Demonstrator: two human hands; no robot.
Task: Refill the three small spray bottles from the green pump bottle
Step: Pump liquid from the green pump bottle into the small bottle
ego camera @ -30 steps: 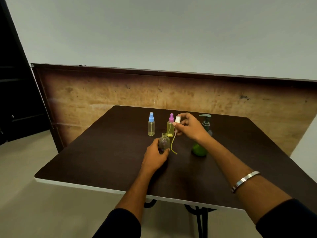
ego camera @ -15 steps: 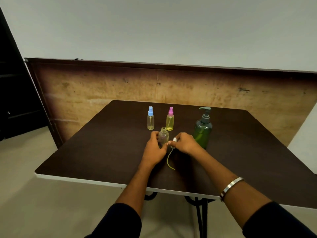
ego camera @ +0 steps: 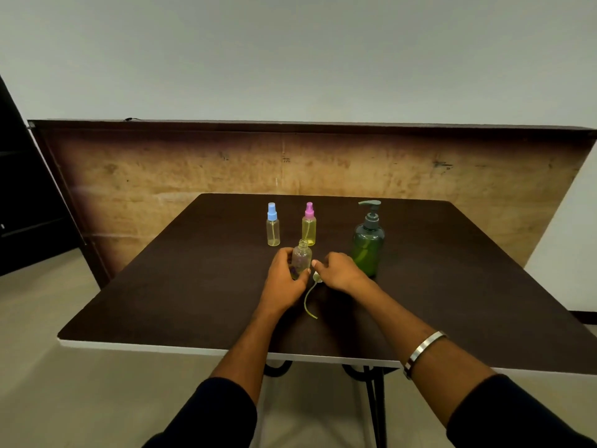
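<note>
An uncapped clear spray bottle (ego camera: 301, 257) stands upright mid-table, with my left hand (ego camera: 284, 279) wrapped around its left side. Its white spray cap (ego camera: 317, 278) lies on the table just right of it, the yellowish dip tube (ego camera: 308, 300) curling toward me. My right hand (ego camera: 339, 271) rests over the cap; the frame leaves unclear whether the fingers still pinch it. Behind stand a blue-capped spray bottle (ego camera: 273, 225) and a pink-capped spray bottle (ego camera: 309, 224), both capped. The green pump bottle (ego camera: 368, 242) stands right of my right hand.
The dark brown table (ego camera: 452, 286) has a white front edge near me. A folded wooden tabletop (ego camera: 161, 176) leans against the wall behind it. Black table legs show below the front edge. A silver bangle (ego camera: 423, 349) is on my right wrist.
My right hand has lowered the white spray cap from above the bottles to the table beside the uncapped bottle. The left hand has kept hold of that bottle.
</note>
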